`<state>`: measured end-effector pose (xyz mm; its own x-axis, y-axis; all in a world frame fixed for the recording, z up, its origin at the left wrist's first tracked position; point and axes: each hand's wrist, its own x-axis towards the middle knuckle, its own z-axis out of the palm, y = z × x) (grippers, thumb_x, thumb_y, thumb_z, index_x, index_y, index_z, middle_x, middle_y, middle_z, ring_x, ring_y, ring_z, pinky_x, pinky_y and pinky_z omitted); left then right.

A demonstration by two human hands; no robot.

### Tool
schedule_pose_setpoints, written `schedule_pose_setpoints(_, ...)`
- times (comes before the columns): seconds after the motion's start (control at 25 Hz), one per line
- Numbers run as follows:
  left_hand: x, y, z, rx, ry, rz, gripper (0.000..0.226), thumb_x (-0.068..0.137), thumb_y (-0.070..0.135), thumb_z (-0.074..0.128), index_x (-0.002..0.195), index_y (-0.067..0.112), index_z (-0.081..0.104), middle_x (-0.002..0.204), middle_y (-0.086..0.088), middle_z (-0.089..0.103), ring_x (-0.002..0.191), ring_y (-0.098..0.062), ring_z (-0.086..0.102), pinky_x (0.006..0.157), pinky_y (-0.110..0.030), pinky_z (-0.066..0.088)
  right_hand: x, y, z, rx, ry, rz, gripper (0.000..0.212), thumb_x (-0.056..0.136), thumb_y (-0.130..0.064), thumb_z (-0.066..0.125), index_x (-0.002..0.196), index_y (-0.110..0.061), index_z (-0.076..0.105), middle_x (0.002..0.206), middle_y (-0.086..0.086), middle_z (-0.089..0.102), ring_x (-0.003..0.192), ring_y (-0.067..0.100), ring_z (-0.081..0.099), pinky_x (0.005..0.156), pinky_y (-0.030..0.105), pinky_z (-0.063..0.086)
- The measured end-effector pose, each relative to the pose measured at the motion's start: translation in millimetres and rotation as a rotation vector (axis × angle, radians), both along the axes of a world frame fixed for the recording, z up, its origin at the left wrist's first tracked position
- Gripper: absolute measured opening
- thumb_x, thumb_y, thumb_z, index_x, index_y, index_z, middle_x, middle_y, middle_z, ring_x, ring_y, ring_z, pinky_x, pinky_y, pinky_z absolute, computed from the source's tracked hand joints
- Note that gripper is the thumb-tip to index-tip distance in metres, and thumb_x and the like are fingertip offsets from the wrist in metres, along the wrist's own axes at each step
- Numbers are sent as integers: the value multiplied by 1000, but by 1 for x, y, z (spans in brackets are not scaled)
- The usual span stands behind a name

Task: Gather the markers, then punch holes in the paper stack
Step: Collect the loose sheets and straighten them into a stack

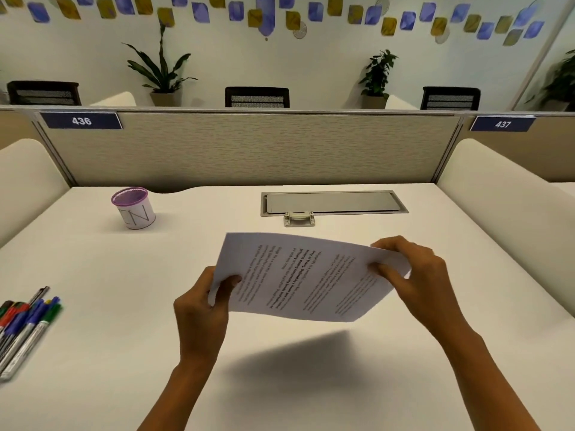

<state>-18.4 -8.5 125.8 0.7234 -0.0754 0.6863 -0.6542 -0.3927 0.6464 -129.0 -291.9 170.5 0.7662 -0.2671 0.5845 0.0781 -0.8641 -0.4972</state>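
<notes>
A printed paper stack [298, 278] is lifted off the white desk, casting a shadow below it. My left hand [202, 309] grips its left edge, thumb on top. My right hand [417, 275] grips its right edge with fingers curled round it. Several markers [25, 321] with red, blue, green and black caps lie bunched together at the desk's left edge. A small beige hole punch [299, 219] sits beyond the paper, near the desk's back.
A purple-rimmed pen cup [134, 208] stands at the back left of the desk [93, 275]. A grey cable hatch [334, 203] is set into the desk behind the punch. A fabric partition [249, 150] closes off the back.
</notes>
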Motion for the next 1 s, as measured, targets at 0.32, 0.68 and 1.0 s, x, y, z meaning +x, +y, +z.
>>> schedule_pose_setpoints(0.32,0,3,-19,-205,264,15,23,86,27,59,96,7,62,91,-2,67,71,-28,63,57,-13,54,-6,-14,-55,972,79,197,33,75,-14,71,107,-12,61,106,2,72,96,20,70,77,25,58)
schedule_pose_setpoints(0.68,-14,0,-35,-254,314,125,17,88,27,60,96,13,56,81,3,61,67,-8,57,54,-14,53,-7,16,-77,866,-65,-12,28,84,-5,67,103,-24,64,101,-9,72,93,6,68,79,19,56)
schedule_pose_setpoints(1.0,-29,-2,-51,-221,404,90,37,82,29,56,114,9,57,101,-10,68,80,-23,62,73,-37,56,-15,39,-100,787,-13,-177,30,87,-8,63,111,-26,56,104,-5,66,93,12,65,80,16,53)
